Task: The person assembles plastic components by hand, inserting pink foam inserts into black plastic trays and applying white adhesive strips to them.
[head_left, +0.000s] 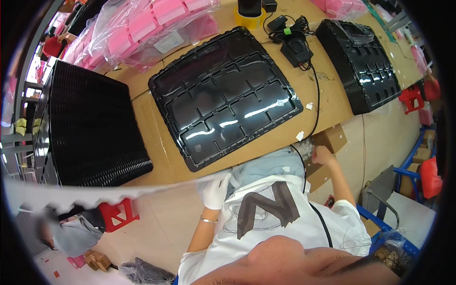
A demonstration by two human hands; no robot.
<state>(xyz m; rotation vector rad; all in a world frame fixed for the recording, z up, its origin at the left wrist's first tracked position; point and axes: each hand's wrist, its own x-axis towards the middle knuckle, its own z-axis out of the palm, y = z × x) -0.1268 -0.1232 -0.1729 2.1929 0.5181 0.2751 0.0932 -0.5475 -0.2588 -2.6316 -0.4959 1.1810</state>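
My left hand (215, 194), in a white glove, is closed in front of my waist, beside the table's front edge. A blurred white strip (109, 195) with a wavy edge runs from the far left to this hand; whether the fingers grip it is unclear. My right hand (324, 156) is bare, its fingers curled beside crumpled clear plastic (307, 146) at an open cardboard box (332, 139) below the table edge. What it holds, if anything, is hidden. Ahead lies a black plastic tray (223, 97) with several shallow sections, touched by neither hand.
A tall stack of black trays (95, 128) stands left, and a smaller stack (361, 66) at right. Pink packs in clear plastic (142, 35) lie at the back. Yellow tape (249, 20) and a black adapter (297, 51) sit behind; its cable drops over the edge. Red stool (118, 214) lower left.
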